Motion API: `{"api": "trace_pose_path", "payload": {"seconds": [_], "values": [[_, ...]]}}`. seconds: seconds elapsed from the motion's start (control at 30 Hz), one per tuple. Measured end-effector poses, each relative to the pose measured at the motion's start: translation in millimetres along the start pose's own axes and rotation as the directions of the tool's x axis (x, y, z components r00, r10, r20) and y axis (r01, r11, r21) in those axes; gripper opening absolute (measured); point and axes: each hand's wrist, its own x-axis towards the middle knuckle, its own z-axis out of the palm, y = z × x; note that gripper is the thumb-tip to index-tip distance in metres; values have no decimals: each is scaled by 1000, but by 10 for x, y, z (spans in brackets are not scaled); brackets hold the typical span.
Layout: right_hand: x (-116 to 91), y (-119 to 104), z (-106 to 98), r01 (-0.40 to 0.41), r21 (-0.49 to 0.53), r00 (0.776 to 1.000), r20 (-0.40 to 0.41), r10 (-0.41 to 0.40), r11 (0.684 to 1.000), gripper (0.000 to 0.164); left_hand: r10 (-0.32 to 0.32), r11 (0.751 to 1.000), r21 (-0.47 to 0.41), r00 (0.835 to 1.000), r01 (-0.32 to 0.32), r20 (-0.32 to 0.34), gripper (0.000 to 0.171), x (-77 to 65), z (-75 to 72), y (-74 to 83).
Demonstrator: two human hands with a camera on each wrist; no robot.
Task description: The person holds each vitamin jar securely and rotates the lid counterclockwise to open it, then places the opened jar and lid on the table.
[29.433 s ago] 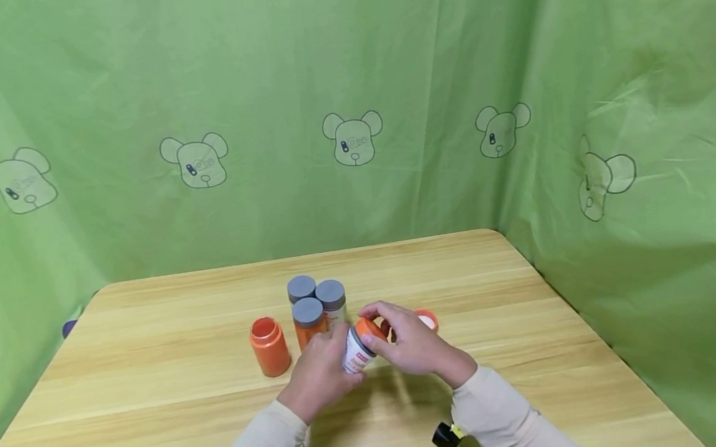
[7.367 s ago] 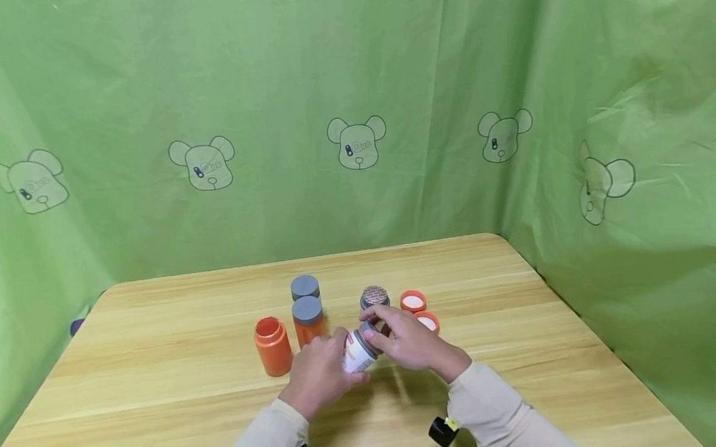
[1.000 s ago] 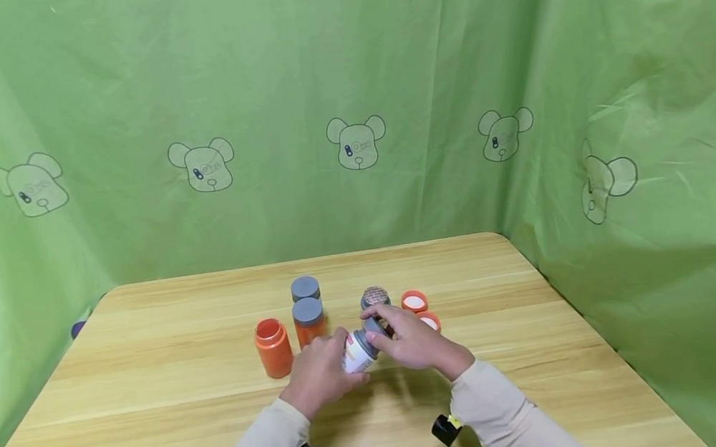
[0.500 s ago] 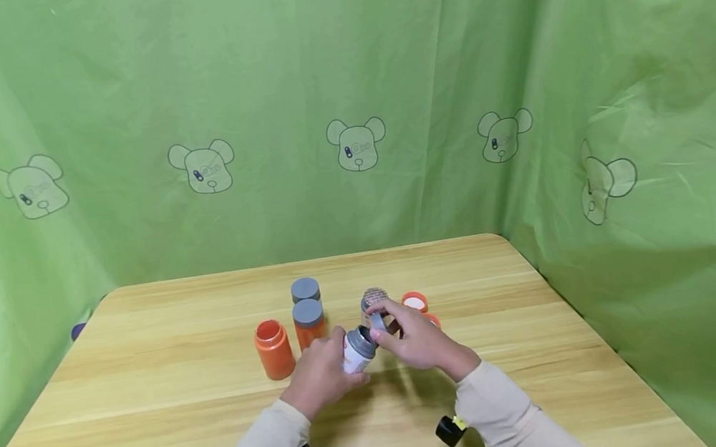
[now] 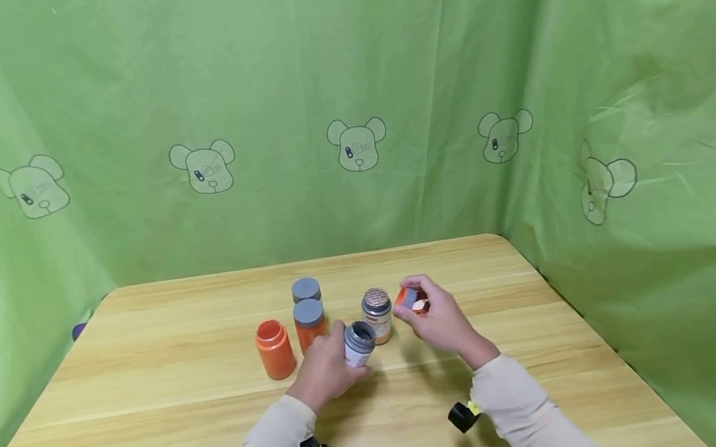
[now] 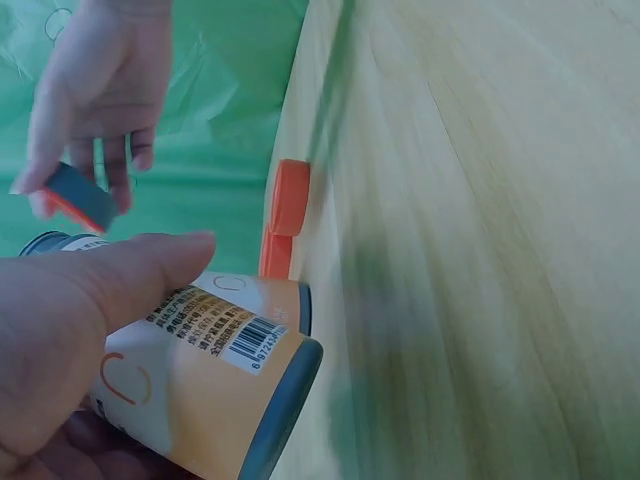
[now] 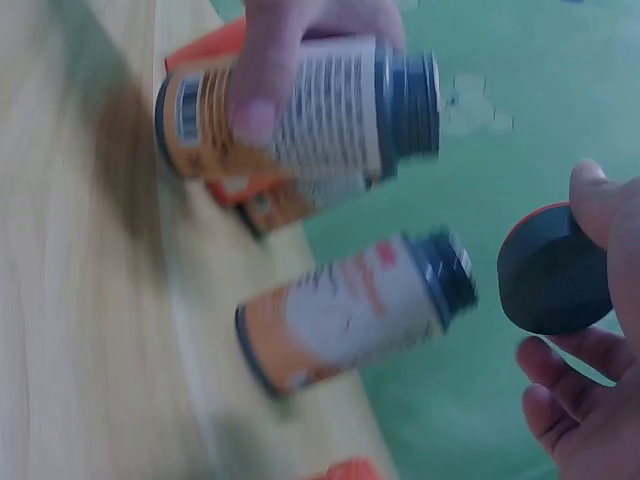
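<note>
My left hand point(image 5: 325, 370) grips a white-and-orange pill bottle point(image 6: 190, 375) above the table. Its dark, uncovered mouth leans up and to the right in the head view. Between the thumb and fingers of my right hand point(image 5: 443, 322) is a grey cap point(image 7: 555, 270) with an orange edge, held apart from the bottle. Just beyond my left hand stands a matching uncapped bottle point(image 5: 377, 321), a printed seal over its mouth. Two orange caps lie on the table by my right hand; one orange cap point(image 6: 291, 198) shows well in the left wrist view.
Left of my hands stands an orange bottle point(image 5: 276, 357) without a cap. Two grey-capped bottles stand close together behind my left hand, the nearer capped bottle point(image 5: 310, 322) orange. The wooden table point(image 5: 156, 415) is bordered by green curtains point(image 5: 264, 60).
The grey cap has come off the bottle in my left hand. My right hand has carried it right and away, uncovering the sealed bottle. The held bottle has tipped more upright.
</note>
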Motion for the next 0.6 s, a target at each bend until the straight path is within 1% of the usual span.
{"api": "trace_pose_path", "payload": {"seconds": [0.1, 0.2, 0.3, 0.43, 0.6], "values": [[9, 144, -56, -93, -42, 995, -39, 92, 995, 42, -14, 1000, -14, 1000, 14, -3, 64, 23, 22, -10], [12, 312, -105, -194, -66, 979, -71, 190, 979, 40, -28, 999, -31, 1000, 28, -2, 64, 46, 41, -18], [-4, 459, -151, -268, -77, 962, -75, 262, 960, 40, -38, 998, -43, 999, 38, 1, 64, 59, 57, -30], [-32, 625, -213, -302, -105, 952, -75, 296, 947, 38, -53, 997, -51, 999, 52, 1, 65, 67, 73, -47], [-57, 811, -288, -320, -184, 946, -107, 305, 929, 35, -57, 997, -61, 998, 57, -8, 65, 83, 84, -52]]}}
